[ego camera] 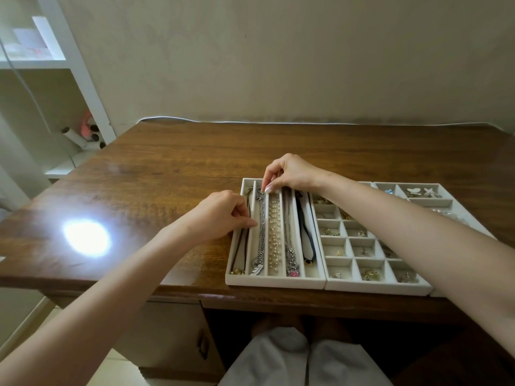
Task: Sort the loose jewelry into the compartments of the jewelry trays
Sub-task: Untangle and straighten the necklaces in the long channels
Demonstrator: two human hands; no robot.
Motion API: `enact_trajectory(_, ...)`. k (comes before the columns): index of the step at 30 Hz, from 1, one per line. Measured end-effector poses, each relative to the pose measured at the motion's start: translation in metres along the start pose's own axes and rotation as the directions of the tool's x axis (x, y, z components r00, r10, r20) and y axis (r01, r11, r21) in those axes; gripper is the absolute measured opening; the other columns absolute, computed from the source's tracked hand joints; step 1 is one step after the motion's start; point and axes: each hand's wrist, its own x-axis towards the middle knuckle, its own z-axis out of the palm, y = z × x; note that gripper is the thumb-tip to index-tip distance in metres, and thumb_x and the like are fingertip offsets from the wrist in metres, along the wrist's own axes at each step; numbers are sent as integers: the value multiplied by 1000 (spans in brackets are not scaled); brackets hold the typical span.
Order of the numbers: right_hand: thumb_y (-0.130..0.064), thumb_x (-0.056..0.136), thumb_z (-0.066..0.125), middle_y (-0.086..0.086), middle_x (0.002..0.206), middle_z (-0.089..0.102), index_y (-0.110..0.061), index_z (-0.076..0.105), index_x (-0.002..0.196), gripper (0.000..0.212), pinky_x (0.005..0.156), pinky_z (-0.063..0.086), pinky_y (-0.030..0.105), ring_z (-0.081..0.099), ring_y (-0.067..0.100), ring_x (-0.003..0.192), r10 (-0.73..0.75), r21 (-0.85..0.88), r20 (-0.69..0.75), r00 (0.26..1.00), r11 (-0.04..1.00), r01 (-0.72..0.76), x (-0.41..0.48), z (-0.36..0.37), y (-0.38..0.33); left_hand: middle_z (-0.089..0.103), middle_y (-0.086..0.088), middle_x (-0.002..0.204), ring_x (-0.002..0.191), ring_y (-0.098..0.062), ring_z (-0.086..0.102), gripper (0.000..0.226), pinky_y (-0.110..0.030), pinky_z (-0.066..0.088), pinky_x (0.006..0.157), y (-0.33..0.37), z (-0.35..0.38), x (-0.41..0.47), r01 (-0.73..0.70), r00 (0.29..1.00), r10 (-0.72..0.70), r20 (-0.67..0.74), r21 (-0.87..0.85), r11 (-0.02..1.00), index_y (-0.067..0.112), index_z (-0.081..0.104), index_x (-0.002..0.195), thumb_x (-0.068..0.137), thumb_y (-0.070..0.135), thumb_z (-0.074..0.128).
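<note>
1. Head view, the step in hand: I judge that I'm laying the silver chain [260, 238] straight in the second slot from the left of the long-slot tray [276, 280]. My right hand [289, 174] pinches its far end. My left hand [220, 215] has its fingers [252, 223] curled against it mid-slot (pinching or only pressing, I cannot tell).
2. To do it well, I'd keep light tension, lower the far end inside the dividers, and leave the feather pendant [257, 269] near.
3. Around it: the pearl strand [274, 235] fills the next slot right, so stray links could snag there. The grid tray [376, 286] abuts on the right, and my right forearm hides some of its compartments. Glare [86, 239] marks the counter [167, 168] at left.
</note>
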Motion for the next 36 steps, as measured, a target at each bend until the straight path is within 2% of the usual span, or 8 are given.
enact_trajectory(6, -16, 77, 76, -1, 78, 64, -20, 73, 77, 6, 67, 40, 17, 55, 4, 73, 16, 11, 9, 1000, 1000, -16, 0, 1, 0, 52, 8, 79, 66, -4, 44, 22, -14, 37, 58, 0, 1, 1, 7, 1000, -7, -10, 2, 1000, 11, 63, 84, 81, 32, 69)
enact_trajectory(12, -16, 78, 75, 11, 87, 68, -18, 74, 82, 5, 70, 44, 18, 58, 8, 78, 16, 15, 31, 999, 1000, -17, -1, -3, -3, 54, 7, 81, 67, -4, 46, 21, -14, 37, 58, 1, 1, 0, -3, 1000, 2, 3, 1, 1000, 13, 61, 82, 82, 33, 69)
enact_trajectory(15, -22, 80, 73, 10, 93, 69, -19, 73, 84, 5, 75, 47, 23, 62, 19, 88, 3, 26, -53, 999, 1000, -1, 3, -3, -8, 54, 10, 77, 65, -3, 46, 18, -14, 35, 56, 0, -1, -2, 13, 1000, -14, -15, -42, 999, 15, 59, 82, 83, 30, 67)
enact_trajectory(17, -25, 80, 74, 5, 91, 70, -19, 74, 84, 8, 76, 48, 24, 63, 17, 90, -14, 9, -91, 996, 1000, 15, 7, 0, -15, 52, 10, 74, 62, -2, 45, 16, -13, 34, 54, -2, -1, -3, 30, 996, -36, -76, -80, 996, 16, 56, 83, 87, 29, 64)
enact_trajectory(22, -36, 77, 71, -9, 88, 69, -27, 75, 86, 14, 68, 47, 27, 60, 9, 88, 13, -308, -25, 1000, 951, -20, 17, 14, -40, 50, 7, 73, 60, -3, 42, 11, -16, 33, 53, -8, -2, -4, 51, 984, -63, -169, -71, 996, 12, 54, 90, 91, 23, 57)
enact_trajectory(25, -30, 76, 67, -8, 89, 69, -26, 74, 88, 15, 58, 42, 25, 62, 13, 88, 47, -462, -24, 999, 885, -53, 22, 20, -48, 48, 10, 72, 61, -3, 42, 8, -12, 34, 51, -10, -3, -6, 55, 983, -67, -172, -74, 996, 13, 55, 93, 90, 19, 58)
enact_trajectory(30, -21, 73, 65, -3, 87, 71, -22, 74, 87, 17, 58, 42, 25, 65, 16, 85, 42, -574, -55, 998, 816, -66, 23, 27, -54, 55, 7, 76, 64, -2, 46, 13, -13, 36, 55, -10, -3, -10, 35, 993, -48, -107, -117, 993, 15, 55, 93, 87, 23, 63)
enact_trajectory(36, -21, 77, 62, -1, 90, 69, -17, 71, 94, 19, 59, 37, 26, 63, 18, 83, 67, -622, -115, 991, 773, -125, 26, 35, -56, 54, 4, 84, 72, -9, 49, 24, -24, 44, 68, -3, 0, -12, 48, 999, -50, -18, -112, 993, 15, 49, 100, 85, 25, 65)
